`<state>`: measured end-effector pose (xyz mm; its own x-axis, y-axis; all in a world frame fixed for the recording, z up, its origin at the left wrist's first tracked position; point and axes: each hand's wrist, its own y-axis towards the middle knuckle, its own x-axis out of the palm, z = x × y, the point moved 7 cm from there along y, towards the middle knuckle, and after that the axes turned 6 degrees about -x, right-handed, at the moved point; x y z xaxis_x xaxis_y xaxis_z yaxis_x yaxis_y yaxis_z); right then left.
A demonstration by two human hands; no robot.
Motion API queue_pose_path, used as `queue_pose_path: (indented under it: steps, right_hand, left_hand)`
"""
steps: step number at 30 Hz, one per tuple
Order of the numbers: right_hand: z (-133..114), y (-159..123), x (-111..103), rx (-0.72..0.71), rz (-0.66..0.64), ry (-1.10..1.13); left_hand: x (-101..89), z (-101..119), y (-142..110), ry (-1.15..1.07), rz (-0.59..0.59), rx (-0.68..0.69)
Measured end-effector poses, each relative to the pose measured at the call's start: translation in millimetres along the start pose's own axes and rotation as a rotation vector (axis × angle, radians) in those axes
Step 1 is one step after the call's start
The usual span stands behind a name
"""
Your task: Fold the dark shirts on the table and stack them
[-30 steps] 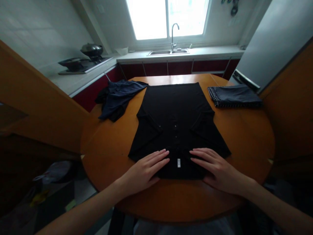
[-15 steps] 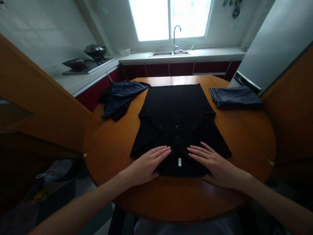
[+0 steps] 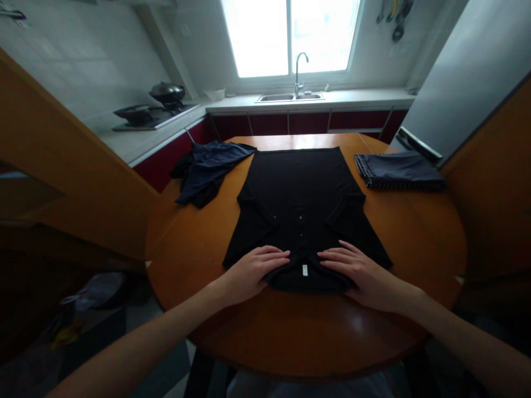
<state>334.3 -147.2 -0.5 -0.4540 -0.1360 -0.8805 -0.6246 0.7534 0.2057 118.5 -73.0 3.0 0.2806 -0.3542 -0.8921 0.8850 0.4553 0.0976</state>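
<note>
A black button-front shirt lies spread flat on the round wooden table, collar end toward me, a small white label at the neck. My left hand rests on the collar's left side with fingers curled over the fabric and the thumb tucked at the near edge. On the collar's right side my right hand mirrors it, fingers on top and thumb at the edge. The near edge of the shirt looks bunched between both hands.
A crumpled dark blue garment lies at the table's far left. Folded grey jeans sit at the far right. Beyond are a counter with a sink, a stove with pans and a grey fridge.
Both hands went from lying flat on the collar to curling round its near edge. That edge has drawn away from me across the table. The camera tilted down a little.
</note>
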Motion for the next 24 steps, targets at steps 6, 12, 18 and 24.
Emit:
queue_pose_path:
  steps: [6,12,18,24]
  right_hand:
    - [1.2,-0.1,-1.0,0.005,-0.026,0.003]
    - [1.5,-2.8,-1.8,-0.004,-0.048,0.039]
    - [1.0,-6.7,-1.1,-0.005,-0.068,0.053]
    - [-1.4,-6.9,-3.9,-0.014,-0.07,0.056]
  left_hand:
    - [-1.6,-0.4,0.6,-0.012,-0.027,-0.011]
    - [-6.1,3.6,-1.6,0.005,-0.064,0.027]
    - [-6.7,7.4,-6.8,0.061,-0.1,0.053]
    - [-4.7,5.7,-9.8,0.073,-0.091,0.055]
